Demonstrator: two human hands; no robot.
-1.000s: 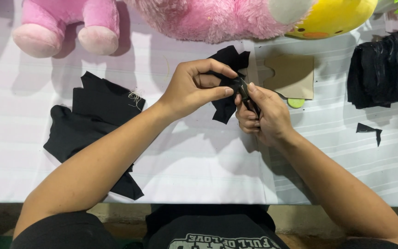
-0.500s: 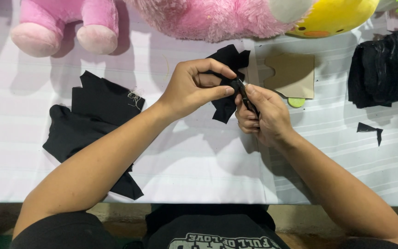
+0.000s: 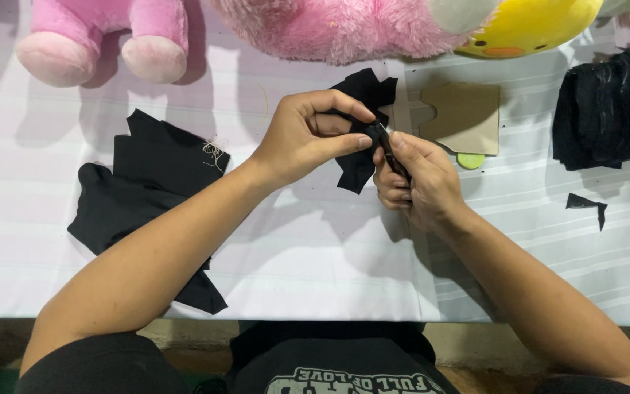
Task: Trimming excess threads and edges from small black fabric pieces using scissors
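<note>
Pinching a small black fabric piece [image 3: 359, 157] between thumb and forefinger, left hand [image 3: 304, 138] closed on its upper part. Right hand [image 3: 417, 182] curled shut around a thin dark item, hidden by the fingers, kind not discernible. Fabric piece hangs just above the white tabletop [image 3: 315, 255], between both hands, which touch at the fingertips. Pink plush toy [image 3: 103, 36] and yellow plush toy [image 3: 534, 25] cut off at top edge. Black fabric pile [image 3: 147, 190] left, partly under forearm

left hand [image 3: 304, 138] pinching, right hand [image 3: 413, 182] curled, touching
</note>
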